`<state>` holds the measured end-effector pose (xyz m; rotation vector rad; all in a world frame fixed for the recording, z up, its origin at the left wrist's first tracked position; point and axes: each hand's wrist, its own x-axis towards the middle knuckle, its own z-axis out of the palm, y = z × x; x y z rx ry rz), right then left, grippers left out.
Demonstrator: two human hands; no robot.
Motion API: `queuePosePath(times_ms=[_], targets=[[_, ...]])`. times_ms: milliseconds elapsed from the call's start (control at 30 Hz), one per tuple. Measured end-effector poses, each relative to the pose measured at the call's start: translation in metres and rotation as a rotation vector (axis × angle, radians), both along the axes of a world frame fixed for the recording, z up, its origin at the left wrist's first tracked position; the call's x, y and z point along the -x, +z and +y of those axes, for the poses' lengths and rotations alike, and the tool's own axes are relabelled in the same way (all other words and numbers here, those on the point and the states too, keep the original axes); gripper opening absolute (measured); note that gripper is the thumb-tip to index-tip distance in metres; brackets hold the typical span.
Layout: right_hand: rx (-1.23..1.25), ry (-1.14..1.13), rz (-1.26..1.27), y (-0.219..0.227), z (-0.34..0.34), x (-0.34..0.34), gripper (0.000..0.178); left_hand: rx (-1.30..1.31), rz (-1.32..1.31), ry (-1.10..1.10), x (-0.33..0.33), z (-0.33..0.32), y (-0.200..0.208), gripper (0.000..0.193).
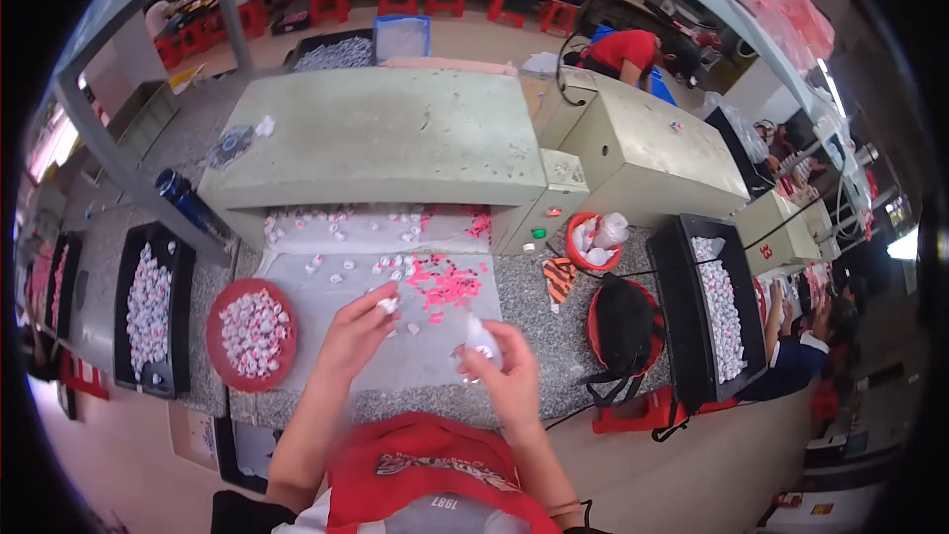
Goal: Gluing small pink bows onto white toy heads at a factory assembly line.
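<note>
My left hand pinches a small white piece over a pale sheet on the worktop. In my right hand is a small white squeeze bottle, its narrow tip pointing up and away from me. Just beyond both hands lies a loose pile of small pink pieces. Several small white parts with dark and red marks are scattered beside the pile and back into the opening of a pale green machine. To the left stands a red round bowl heaped with similar white parts.
Black trays of white parts stand at far left and right. On the right are a small red basket, an orange-and-black striped cloth and a black bag. A blue bottle stands left of the machine. Other people work beyond.
</note>
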<state>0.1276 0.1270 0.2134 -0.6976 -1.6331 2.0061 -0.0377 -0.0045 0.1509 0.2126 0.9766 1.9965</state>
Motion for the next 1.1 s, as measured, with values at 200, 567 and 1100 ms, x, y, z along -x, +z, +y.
queuePosePath(times_ms=[200, 567, 1100], targets=[[-0.339, -0.312, 0.152, 0.041, -0.004, -0.012, 0.034, -0.034, 0.255, -0.109, -0.032, 0.017, 0.077, 0.038], [-0.876, -0.257, 0.231, 0.047, -0.025, -0.034, 0.021, -0.016, 0.632, 0.269, -0.076, 0.017, 0.093, 0.037], [-0.823, -0.217, 0.238, 0.048, -0.023, -0.026, 0.019, -0.016, 0.660, 0.221, -0.069, 0.016, 0.094, 0.033]])
